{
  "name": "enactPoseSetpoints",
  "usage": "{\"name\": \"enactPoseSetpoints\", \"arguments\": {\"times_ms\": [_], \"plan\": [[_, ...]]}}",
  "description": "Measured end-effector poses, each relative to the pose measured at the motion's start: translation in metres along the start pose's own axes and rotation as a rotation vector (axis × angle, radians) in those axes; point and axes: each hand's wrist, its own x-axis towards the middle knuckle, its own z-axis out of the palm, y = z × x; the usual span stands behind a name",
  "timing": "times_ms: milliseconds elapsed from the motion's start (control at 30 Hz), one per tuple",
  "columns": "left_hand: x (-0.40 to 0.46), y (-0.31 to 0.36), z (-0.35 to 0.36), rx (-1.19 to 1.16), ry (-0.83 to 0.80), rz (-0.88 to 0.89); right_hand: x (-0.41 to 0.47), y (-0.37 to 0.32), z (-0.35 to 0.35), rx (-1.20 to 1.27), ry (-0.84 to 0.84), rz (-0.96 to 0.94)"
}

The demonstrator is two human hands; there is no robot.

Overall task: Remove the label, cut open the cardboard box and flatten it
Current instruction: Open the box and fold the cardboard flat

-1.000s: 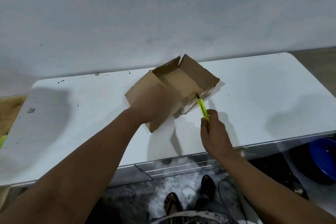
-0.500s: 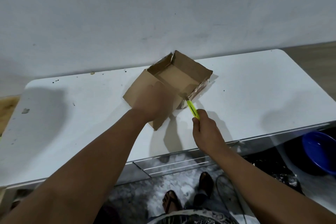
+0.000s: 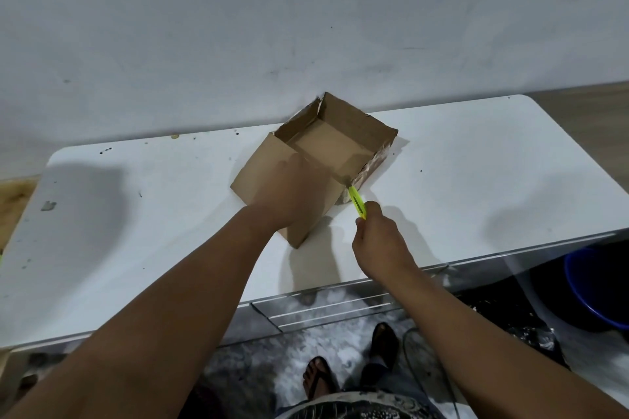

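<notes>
A brown cardboard box [image 3: 335,143] stands open-topped on the white table [image 3: 476,180], near the wall. Its near-left side lies folded down flat. My left hand [image 3: 289,190] presses palm-down on that flattened panel. My right hand [image 3: 377,241] grips a yellow-green utility knife [image 3: 357,202], whose tip meets the box's near corner at the table surface. The box's right outer wall shows torn, whitish patches. No label is visible.
A grey wall rises right behind the table. A blue tub [image 3: 599,292] sits on the floor at the right, below the table's front edge. My sandalled feet [image 3: 350,364] and a dark cable [image 3: 429,364] are on the floor.
The knife tip has travelled down the box's near corner towards the table. The box walls stand more squarely, and the camera view has shifted slightly. My left hand stays on the flat panel.
</notes>
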Motion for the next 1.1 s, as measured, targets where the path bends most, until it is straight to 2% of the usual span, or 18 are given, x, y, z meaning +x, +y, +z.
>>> {"name": "enactPoseSetpoints", "arguments": {"times_ms": [433,800,1100], "plan": [[0.002,0.003,-0.002,-0.002,0.002,-0.012,-0.001,-0.001,0.012,-0.086,-0.037,0.034],[0.006,0.003,0.001,0.014,0.008,-0.003,0.006,-0.013,-0.007,-0.049,-0.174,0.093],[0.006,0.007,0.0,-0.019,0.025,-0.017,0.011,-0.008,0.018,-0.003,-0.181,0.117]]}}
